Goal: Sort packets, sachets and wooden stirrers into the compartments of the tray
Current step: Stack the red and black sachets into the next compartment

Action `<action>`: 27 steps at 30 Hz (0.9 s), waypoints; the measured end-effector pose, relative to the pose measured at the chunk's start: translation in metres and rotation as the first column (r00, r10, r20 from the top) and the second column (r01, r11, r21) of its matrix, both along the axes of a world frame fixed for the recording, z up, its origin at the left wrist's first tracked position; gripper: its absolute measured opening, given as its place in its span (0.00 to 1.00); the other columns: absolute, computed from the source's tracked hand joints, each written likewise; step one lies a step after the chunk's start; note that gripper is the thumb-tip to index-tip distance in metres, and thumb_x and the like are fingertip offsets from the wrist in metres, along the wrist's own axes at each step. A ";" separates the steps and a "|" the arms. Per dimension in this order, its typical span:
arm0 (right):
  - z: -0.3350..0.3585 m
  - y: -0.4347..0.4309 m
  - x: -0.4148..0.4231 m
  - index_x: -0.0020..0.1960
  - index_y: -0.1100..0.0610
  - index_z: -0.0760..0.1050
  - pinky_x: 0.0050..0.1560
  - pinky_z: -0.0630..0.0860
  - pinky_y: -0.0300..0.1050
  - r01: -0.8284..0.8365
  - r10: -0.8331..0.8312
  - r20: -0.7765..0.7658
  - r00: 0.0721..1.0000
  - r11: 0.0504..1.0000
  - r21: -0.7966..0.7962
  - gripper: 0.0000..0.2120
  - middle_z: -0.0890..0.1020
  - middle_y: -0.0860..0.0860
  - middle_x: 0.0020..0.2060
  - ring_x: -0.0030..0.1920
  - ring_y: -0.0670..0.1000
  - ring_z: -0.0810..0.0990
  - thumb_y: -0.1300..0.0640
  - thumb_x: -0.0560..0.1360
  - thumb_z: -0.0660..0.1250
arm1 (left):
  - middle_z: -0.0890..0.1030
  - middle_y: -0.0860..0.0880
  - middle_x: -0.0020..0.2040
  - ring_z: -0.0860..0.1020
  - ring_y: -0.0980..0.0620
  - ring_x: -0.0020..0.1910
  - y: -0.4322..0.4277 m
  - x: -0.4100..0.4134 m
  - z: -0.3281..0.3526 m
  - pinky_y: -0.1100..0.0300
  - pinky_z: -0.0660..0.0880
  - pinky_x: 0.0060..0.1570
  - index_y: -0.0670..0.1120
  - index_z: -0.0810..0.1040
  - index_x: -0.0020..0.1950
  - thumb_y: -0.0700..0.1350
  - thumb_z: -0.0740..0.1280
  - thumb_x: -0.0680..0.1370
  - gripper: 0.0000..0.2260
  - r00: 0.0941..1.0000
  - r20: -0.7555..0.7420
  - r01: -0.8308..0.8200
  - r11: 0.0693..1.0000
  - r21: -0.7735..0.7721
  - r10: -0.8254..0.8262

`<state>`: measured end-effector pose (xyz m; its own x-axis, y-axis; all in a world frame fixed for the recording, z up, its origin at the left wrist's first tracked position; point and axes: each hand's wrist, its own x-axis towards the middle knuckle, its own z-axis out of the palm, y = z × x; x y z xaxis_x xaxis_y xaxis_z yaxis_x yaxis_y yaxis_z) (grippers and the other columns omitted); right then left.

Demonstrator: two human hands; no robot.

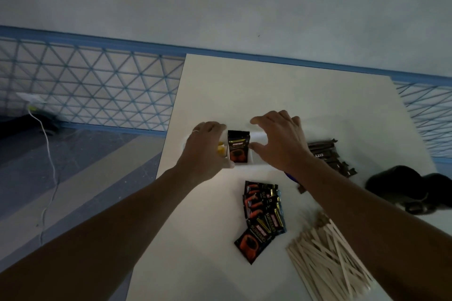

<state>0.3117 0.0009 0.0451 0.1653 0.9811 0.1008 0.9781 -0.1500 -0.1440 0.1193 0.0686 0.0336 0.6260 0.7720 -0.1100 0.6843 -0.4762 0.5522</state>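
Observation:
A white tray lies on the table, mostly covered by my hands. A black coffee packet stands in one of its compartments, and something yellow shows in the compartment to its left. My left hand rests on the tray's left part, fingers curled at the rim. My right hand hovers over the tray's right part, fingers spread and empty. Nearer me lie several black coffee packets, a heap of wooden stirrers and dark brown stick sachets.
The white table ends at left over a blue patterned floor. A dark object sits at the table's right edge. A white cable hangs from a wall socket at far left. A blue item peeks from under my right wrist.

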 end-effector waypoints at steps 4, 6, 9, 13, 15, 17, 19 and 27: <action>0.004 -0.034 0.001 0.56 0.53 0.82 0.46 0.75 0.45 0.020 -0.001 -0.178 0.984 0.994 0.105 0.13 0.84 0.48 0.47 0.43 0.48 0.80 0.54 0.72 0.75 | 0.80 0.48 0.55 0.77 0.50 0.53 -0.029 0.008 0.012 0.57 0.74 0.52 0.45 0.79 0.60 0.47 0.76 0.71 0.19 0.976 0.214 -0.036 0.998 0.048 0.025; 0.002 -0.052 0.000 0.53 0.53 0.83 0.40 0.78 0.43 0.040 -0.016 -0.247 0.969 0.995 0.092 0.09 0.84 0.46 0.44 0.36 0.44 0.77 0.56 0.73 0.74 | 0.82 0.49 0.47 0.78 0.53 0.44 -0.045 0.010 0.010 0.59 0.75 0.45 0.45 0.82 0.53 0.45 0.74 0.73 0.11 0.972 0.231 0.025 0.999 0.030 -0.032; -0.007 -0.081 0.001 0.51 0.52 0.84 0.39 0.77 0.39 0.075 -0.063 -0.321 0.945 0.997 0.026 0.08 0.84 0.44 0.42 0.33 0.39 0.74 0.58 0.73 0.73 | 0.83 0.49 0.46 0.79 0.53 0.41 -0.073 0.011 0.001 0.54 0.79 0.44 0.44 0.82 0.51 0.43 0.74 0.73 0.08 0.968 0.232 0.116 0.991 -0.065 -0.098; -0.023 -0.116 -0.002 0.52 0.53 0.84 0.39 0.71 0.37 0.165 -0.204 -0.388 0.899 0.977 -0.133 0.08 0.84 0.45 0.42 0.35 0.41 0.75 0.59 0.73 0.72 | 0.82 0.49 0.49 0.80 0.51 0.46 -0.108 0.010 -0.017 0.60 0.74 0.44 0.45 0.81 0.57 0.44 0.73 0.74 0.12 0.991 0.102 0.107 0.982 -0.156 -0.091; -0.030 -0.133 -0.006 0.53 0.53 0.83 0.39 0.71 0.37 0.203 -0.270 -0.383 0.883 0.957 -0.207 0.08 0.83 0.44 0.44 0.36 0.41 0.75 0.57 0.74 0.70 | 0.80 0.49 0.54 0.79 0.51 0.50 -0.124 0.009 -0.027 0.60 0.75 0.47 0.46 0.77 0.62 0.47 0.73 0.74 0.18 0.997 0.026 0.078 0.977 -0.197 -0.074; -0.037 -0.146 -0.012 0.58 0.53 0.82 0.41 0.73 0.39 0.237 -0.324 -0.390 0.862 0.937 -0.255 0.11 0.83 0.46 0.48 0.41 0.44 0.77 0.56 0.75 0.70 | 0.76 0.48 0.57 0.77 0.49 0.54 -0.138 0.006 -0.036 0.58 0.75 0.51 0.48 0.72 0.66 0.48 0.74 0.73 0.24 0.996 -0.053 0.056 0.972 -0.227 -0.070; -0.042 -0.156 -0.018 0.64 0.53 0.78 0.42 0.72 0.38 0.263 -0.372 -0.409 0.834 0.918 -0.298 0.17 0.81 0.48 0.54 0.46 0.45 0.77 0.55 0.76 0.70 | 0.72 0.48 0.60 0.75 0.48 0.57 -0.151 0.004 -0.043 0.58 0.73 0.51 0.49 0.66 0.69 0.49 0.74 0.72 0.28 0.988 -0.133 0.045 0.974 -0.220 -0.075; -0.059 -0.164 -0.040 0.67 0.53 0.74 0.47 0.73 0.44 0.320 -0.446 -0.396 0.803 0.882 -0.345 0.22 0.78 0.52 0.59 0.52 0.50 0.75 0.49 0.75 0.70 | 0.70 0.48 0.61 0.74 0.47 0.60 -0.174 0.000 -0.061 0.55 0.76 0.56 0.49 0.61 0.72 0.43 0.73 0.72 0.33 0.995 -0.101 -0.030 0.977 -0.213 0.009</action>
<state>0.2714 -0.1627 -0.0143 0.4969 0.8073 -0.3183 0.6647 -0.5899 -0.4584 0.1195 -0.1055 -0.0270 0.5887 0.7360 -0.3341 0.7485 -0.3404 0.5691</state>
